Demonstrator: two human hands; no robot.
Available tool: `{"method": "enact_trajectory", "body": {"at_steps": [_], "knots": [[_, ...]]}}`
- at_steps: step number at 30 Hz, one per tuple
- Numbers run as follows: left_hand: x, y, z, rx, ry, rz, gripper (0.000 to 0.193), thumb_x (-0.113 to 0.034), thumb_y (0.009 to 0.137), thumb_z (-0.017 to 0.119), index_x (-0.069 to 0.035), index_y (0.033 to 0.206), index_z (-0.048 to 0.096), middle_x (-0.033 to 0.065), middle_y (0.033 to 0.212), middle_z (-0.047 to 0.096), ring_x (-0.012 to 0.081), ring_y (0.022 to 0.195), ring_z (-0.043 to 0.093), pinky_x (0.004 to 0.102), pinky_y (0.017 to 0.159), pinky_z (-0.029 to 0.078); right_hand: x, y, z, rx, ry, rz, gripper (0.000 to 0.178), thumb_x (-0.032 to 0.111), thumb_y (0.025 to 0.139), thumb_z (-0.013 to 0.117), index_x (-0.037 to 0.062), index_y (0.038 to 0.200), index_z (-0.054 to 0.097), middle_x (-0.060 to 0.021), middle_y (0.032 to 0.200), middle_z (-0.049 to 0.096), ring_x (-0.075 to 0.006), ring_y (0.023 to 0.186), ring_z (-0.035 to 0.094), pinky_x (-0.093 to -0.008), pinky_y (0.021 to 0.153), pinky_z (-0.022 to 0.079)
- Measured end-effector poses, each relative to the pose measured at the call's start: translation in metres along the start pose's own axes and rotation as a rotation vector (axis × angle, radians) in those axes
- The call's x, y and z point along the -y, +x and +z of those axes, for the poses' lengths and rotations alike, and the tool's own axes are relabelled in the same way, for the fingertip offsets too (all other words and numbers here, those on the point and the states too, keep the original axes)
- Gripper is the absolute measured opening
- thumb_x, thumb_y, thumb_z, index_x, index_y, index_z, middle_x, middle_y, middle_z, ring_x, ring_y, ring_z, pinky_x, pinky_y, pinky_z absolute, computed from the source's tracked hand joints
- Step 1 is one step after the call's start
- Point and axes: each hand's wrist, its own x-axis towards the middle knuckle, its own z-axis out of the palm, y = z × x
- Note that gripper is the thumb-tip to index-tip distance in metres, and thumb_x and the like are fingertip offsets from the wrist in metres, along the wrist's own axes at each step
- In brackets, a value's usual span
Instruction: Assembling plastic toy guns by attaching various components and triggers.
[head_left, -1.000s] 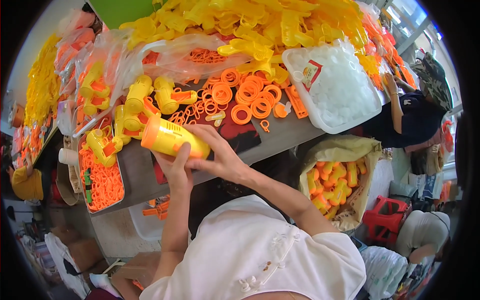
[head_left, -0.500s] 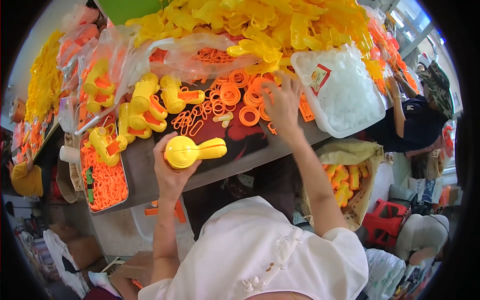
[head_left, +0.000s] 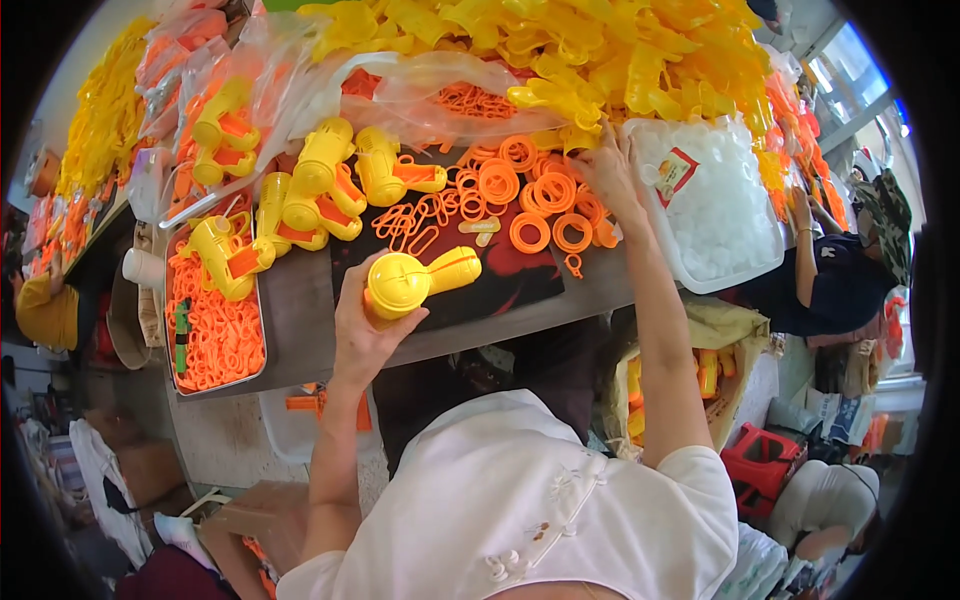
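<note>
Now, yellow toy (head_left: 415, 281) in L hand (head_left: 362, 325), R hand (head_left: 606, 172) apart

Yellow plastic toy (head_left: 415, 282) held sideways; orange rings (head_left: 545, 205) scattered.

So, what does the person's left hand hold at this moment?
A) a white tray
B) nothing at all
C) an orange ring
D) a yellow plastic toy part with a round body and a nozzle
D: the left hand grips a yellow toy part with a round body and a short nozzle, held above the table edge, while the right hand reaches up among the orange rings.
</note>
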Motion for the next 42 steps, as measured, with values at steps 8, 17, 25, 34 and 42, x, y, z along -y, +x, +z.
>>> {"method": "enact_trajectory", "body": {"at_steps": [8,17,25,34,42], "knots": [[-0.001,0.012,0.028,0.049,0.318,0.374,0.063,-0.015,0.06,0.088,-0.003,0.112,0.054,0.0122,0.102,0.057,0.0282,0.092,0.06,0.0368,0.081,0.05,0.053,-0.047,-0.071,0.079,0.913,0.232,0.029,0.027,0.093,0.06,0.0013,0.104,0.066,-0.0084,0.117,0.06,-0.0171,0.108,0.053,-0.0297,0.092,0.042],[0.005,0.015,0.06,0.112,0.307,0.354,0.069,-0.024,0.061,0.088,-0.002,0.118,0.055,0.016,0.102,0.065,0.0294,0.088,0.068,0.0359,0.077,0.055,0.135,-0.09,-0.064,0.295,0.784,-0.148,0.026,0.023,0.1,0.045,0.0013,0.106,0.059,-0.0049,0.097,0.059,-0.0155,0.093,0.054,-0.0297,0.083,0.041],[0.007,0.022,0.06,0.182,0.388,0.638,0.08,-0.015,0.062,0.087,-0.006,0.129,0.044,0.0173,0.108,0.063,0.0328,0.09,0.067,0.0366,0.078,0.056,0.14,-0.105,-0.064,0.246,0.675,-0.101,0.027,0.021,0.1,0.041,0.0051,0.11,0.06,-0.0094,0.107,0.059,-0.026,0.103,0.051,-0.0396,0.095,0.033],[0.009,0.025,0.053,0.276,0.278,0.516,0.073,-0.015,0.062,0.084,-0.008,0.125,0.048,0.0148,0.111,0.062,0.0334,0.092,0.065,0.0375,0.076,0.055,0.13,-0.114,-0.076,0.476,0.874,-0.192,0.071,0.016,0.074,0.078,0.0046,0.136,0.044,-0.0156,0.133,0.048,-0.0311,0.126,0.045,-0.0391,0.104,0.038],[0.011,0.025,0.051,0.294,0.266,0.564,0.074,-0.013,0.06,0.084,-0.009,0.124,0.048,0.0164,0.109,0.062,0.034,0.092,0.065,0.0384,0.076,0.055,0.136,-0.127,-0.072,0.265,0.789,-0.31,0.07,0.012,0.073,0.078,0.0015,0.134,0.044,-0.0172,0.13,0.048,-0.0354,0.117,0.05,-0.0391,0.101,0.042]]}}
